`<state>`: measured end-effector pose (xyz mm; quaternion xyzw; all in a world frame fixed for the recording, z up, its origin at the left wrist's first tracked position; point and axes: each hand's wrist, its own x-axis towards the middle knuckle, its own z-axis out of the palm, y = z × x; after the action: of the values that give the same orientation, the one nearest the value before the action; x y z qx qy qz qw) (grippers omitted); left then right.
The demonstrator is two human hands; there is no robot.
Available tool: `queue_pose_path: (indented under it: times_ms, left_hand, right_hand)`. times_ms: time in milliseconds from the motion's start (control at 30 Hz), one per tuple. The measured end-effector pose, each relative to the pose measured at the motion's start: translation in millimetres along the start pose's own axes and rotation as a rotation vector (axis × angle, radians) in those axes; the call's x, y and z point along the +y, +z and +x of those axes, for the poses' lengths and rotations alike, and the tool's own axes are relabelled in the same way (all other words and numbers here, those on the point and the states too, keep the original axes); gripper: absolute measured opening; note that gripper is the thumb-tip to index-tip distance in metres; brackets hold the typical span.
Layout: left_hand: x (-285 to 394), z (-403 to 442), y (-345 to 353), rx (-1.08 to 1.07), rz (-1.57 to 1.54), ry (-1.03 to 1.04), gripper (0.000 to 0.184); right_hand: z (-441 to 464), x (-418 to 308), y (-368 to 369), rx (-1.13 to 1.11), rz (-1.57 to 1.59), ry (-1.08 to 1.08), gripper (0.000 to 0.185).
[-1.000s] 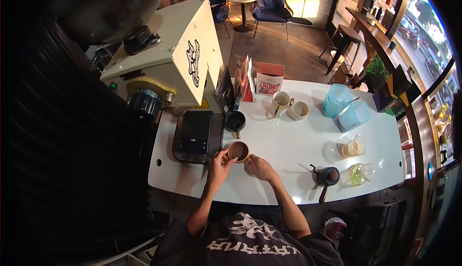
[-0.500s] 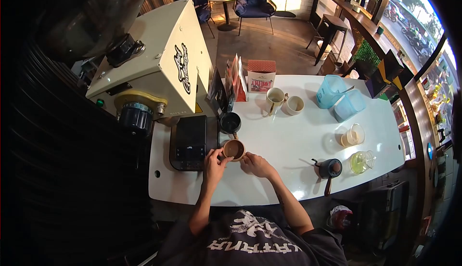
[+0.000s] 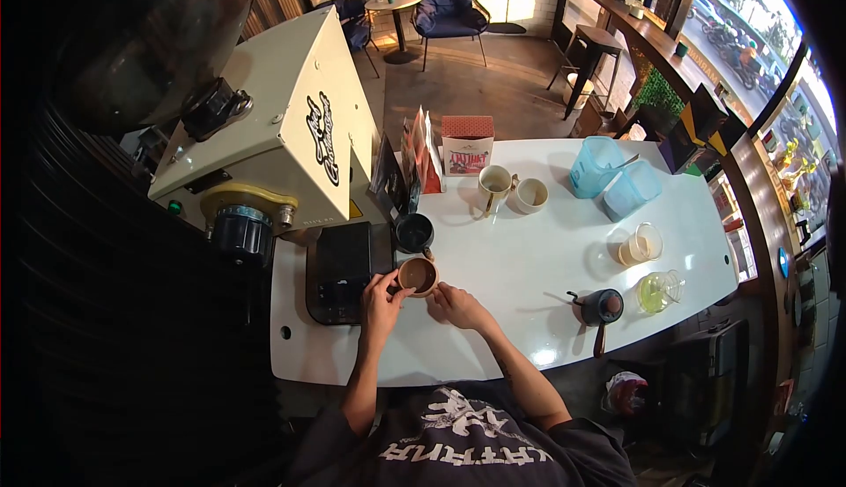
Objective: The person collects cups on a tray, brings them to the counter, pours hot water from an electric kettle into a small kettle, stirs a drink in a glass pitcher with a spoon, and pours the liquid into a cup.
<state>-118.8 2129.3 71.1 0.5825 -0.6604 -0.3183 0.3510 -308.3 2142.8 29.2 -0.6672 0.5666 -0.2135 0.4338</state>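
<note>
A brown mug (image 3: pixel 418 286) with dark liquid or a dark inside is held between my two hands, over the table's near left part. My left hand (image 3: pixel 381 300) has its fingers closed on the mug's left side. At the mug's right, my right hand (image 3: pixel 460 307) is closed around the handle, which is mostly hidden. Just beyond the mug stands a black cup (image 3: pixel 413 233) with a handle pointing toward me. Left of it, close to my left hand, sits a flat black scale (image 3: pixel 337 274).
A large cream grinder (image 3: pixel 304 134) rises at the left. Farther back stand coffee bags (image 3: pixel 426 156), a box (image 3: pixel 468 148) and two mugs (image 3: pixel 531 194). Blue containers (image 3: pixel 631 192), a plastic cup (image 3: pixel 641 245), a glass jug (image 3: pixel 659 291) and a black pot (image 3: pixel 603 307) occupy the right.
The view has shifted slightly, moving the scene a little to the left. Both hands keep hold of the mug, which now appears slightly nearer the black cup.
</note>
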Motion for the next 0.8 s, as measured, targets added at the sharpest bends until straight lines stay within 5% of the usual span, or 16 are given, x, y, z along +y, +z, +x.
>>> queue_pose_path:
  times_ms: [433,533,600,733,800]
  left_hand:
    - [4,11,-1,0.177,-0.007,0.161,0.021]
    - [11,16,6,0.156,-0.117,0.277,0.017]
    - [21,21,13,0.108,-0.145,0.318,0.016]
    - [44,43,43,-0.211,-0.573,0.088,0.023]
    - [57,57,69,-0.402,-0.541,0.051,0.042]
  right_hand:
    - [0,-14,-5,0.101,0.189,0.069,0.034]
    - [-10,-4,-35,0.172,0.121,-0.094,0.034]
    - [-6,11,-64,0.344,0.088,-0.074,0.031]
    - [6,32,-131,0.765,-0.010,0.023,0.038]
    - [35,63,-156,0.898,-0.133,-0.001,0.048]
